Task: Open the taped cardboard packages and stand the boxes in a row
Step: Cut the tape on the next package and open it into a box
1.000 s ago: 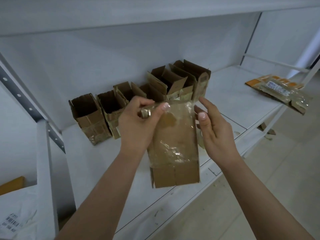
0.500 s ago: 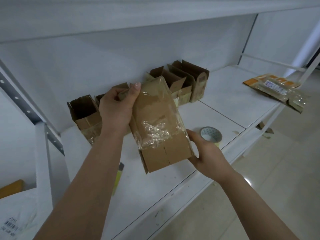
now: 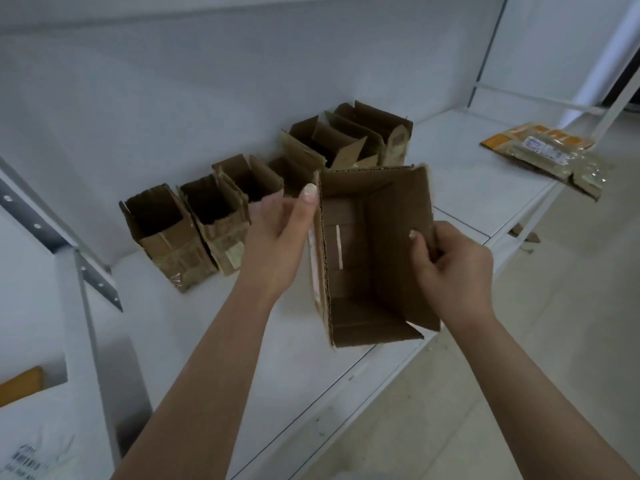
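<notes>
A: What's at nine o'clock?
B: A row (image 3: pixel 263 188) of opened boxes stands on the shelf (image 3: pixel 460 188) by the wall.
A: And the left hand (image 3: pixel 277 237)?
B: Fingers straight, flat against the box (image 3: pixel 374 251), held above the shelf with its mouth toward the camera.
A: The right hand (image 3: pixel 450 268)?
B: At three o'clock, pinching the box's right flap.
A: Farther right?
B: Flattened packages (image 3: pixel 550 154) at two o'clock.

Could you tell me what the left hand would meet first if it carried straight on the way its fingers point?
Probably the row of opened boxes just beyond the left hand; depth is hard to judge.
</notes>
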Available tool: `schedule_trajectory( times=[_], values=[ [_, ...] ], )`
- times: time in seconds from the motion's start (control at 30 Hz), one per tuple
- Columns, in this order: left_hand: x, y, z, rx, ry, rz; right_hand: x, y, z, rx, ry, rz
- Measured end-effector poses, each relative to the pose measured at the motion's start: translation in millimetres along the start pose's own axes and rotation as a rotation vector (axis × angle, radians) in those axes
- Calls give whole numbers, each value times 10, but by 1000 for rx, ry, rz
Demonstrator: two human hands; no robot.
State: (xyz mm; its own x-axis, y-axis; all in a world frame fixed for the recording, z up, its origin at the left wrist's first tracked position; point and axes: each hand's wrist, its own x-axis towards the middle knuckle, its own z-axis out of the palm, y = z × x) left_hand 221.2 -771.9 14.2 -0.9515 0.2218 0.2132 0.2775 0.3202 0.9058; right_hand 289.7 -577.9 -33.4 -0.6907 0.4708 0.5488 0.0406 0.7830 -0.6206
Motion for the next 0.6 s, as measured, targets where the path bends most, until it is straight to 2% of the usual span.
schedule_trajectory(
  times=[0.13, 0.2, 0.33, 0.43, 0.6],
  values=[
    [-37, -54, 178, 374, -134, -57, 128, 61, -110, -112, 18, 41],
    [-24, -54, 277, 488, -159, -86, 217, 121, -203, -138, -2, 71],
    [91, 36, 484, 604, -172, 8, 451, 258, -473, 84, -48, 206],
    [202, 152, 723, 507, -190, 28, 692, 490, -702, 293, -65, 309],
    [381, 585, 1331, -78, -145, -152, 1204, 1113, -1130, 341, -103, 320]
  ],
)
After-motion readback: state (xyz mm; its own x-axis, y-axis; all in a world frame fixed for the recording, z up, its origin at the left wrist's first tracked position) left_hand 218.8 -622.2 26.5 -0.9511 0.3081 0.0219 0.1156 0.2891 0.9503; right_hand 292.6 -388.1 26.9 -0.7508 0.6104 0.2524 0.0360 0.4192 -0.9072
